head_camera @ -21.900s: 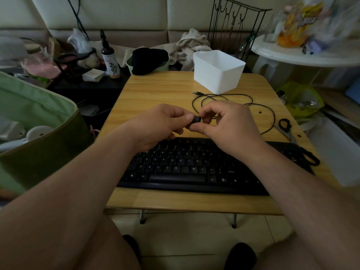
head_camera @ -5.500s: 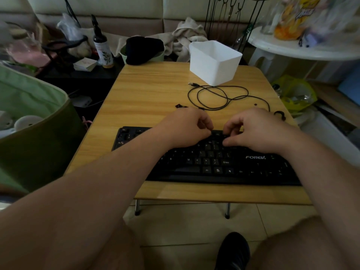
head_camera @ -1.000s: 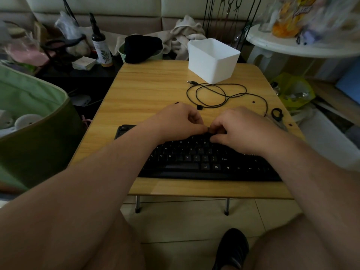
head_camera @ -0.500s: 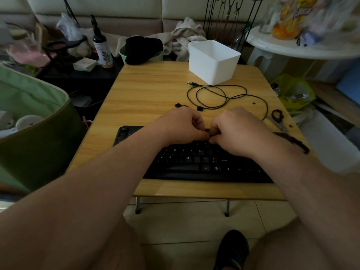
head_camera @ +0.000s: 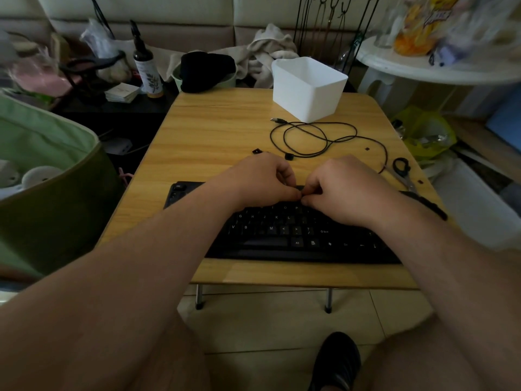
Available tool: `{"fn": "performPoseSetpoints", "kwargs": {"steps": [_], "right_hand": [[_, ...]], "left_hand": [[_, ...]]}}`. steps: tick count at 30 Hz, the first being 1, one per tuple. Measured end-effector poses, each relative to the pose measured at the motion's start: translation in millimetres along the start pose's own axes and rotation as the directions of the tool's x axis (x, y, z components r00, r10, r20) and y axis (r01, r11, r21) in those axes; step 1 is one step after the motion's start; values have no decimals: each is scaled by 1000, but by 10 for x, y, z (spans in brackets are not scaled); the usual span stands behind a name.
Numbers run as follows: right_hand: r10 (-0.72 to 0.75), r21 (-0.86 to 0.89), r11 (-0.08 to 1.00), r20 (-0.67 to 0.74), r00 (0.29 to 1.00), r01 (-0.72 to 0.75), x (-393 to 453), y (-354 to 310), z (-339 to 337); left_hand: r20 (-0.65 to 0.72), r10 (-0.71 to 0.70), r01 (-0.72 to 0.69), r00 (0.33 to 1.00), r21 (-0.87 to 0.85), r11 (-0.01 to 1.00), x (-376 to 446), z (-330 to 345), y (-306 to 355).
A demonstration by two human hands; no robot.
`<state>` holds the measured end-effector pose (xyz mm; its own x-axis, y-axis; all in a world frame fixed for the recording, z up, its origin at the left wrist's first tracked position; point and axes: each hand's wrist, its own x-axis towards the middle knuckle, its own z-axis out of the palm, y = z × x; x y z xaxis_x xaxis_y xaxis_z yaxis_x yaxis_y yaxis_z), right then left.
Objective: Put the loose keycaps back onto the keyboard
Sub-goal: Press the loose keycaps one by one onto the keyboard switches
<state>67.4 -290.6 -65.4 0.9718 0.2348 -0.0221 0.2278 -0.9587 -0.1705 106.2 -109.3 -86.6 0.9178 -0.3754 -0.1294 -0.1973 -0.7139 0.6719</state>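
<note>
**Head view: both hands bunched over the keyboard's upper rows**

Head camera looks down past two bare forearms to the keyboard [head_camera: 282,230], which lies along the near edge of the wooden table [head_camera: 220,128]. Over its upper rows the left hand [head_camera: 259,180] and right hand [head_camera: 342,190] meet, fingers curled and thumbs touching at the middle. Whether a keycap sits between the fingertips cannot be told; the hands hide that spot. Judging by the pose, the step in hand is seating one cap on its switch, with both thumbs set to press.

Just beyond the keyboard, past the left knuckles, two loose keycaps lie on the wood: one keycap [head_camera: 256,151] to the left and a second keycap [head_camera: 288,156] near the cable loop. Two smaller dark bits [head_camera: 367,149] lie farther right of the keyboard; they are too small to name. So the task looks only partly done.

The next move probably calls for a straight downward press until the cap sits level with its neighbours, then a reach forward for the nearest loose cap, turned legend-up before it goes on.

Scissors [head_camera: 401,170] lie off the keyboard's far right corner. Beyond the keyboard a coiled black cable [head_camera: 310,136] rests on the table, and farther still a white plastic bin [head_camera: 307,88] stands near the far edge.
</note>
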Motion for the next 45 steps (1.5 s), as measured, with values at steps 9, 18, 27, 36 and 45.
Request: {"fn": "performPoseSetpoints", "kwargs": {"steps": [9,18,27,36,45], "right_hand": [[-56,-71,996,31,998,58,24,-12,-40],[-61,18,998,34,998,61,6,52,-34],[-96,5,995,57,994,96,6,86,-28],[-148,-166,974,53,988,155,72,27,10],[-163,-146,976,3,987,161,39,80,4]], "left_hand": [[9,-53,53,999,-8,999,13,16,23],[45,-76,80,996,-91,993,51,-7,-8],[31,-63,65,998,-75,995,36,-4,5],[42,-72,75,996,-55,996,23,1,16],[43,-78,81,996,-65,995,7,-3,14]]}}
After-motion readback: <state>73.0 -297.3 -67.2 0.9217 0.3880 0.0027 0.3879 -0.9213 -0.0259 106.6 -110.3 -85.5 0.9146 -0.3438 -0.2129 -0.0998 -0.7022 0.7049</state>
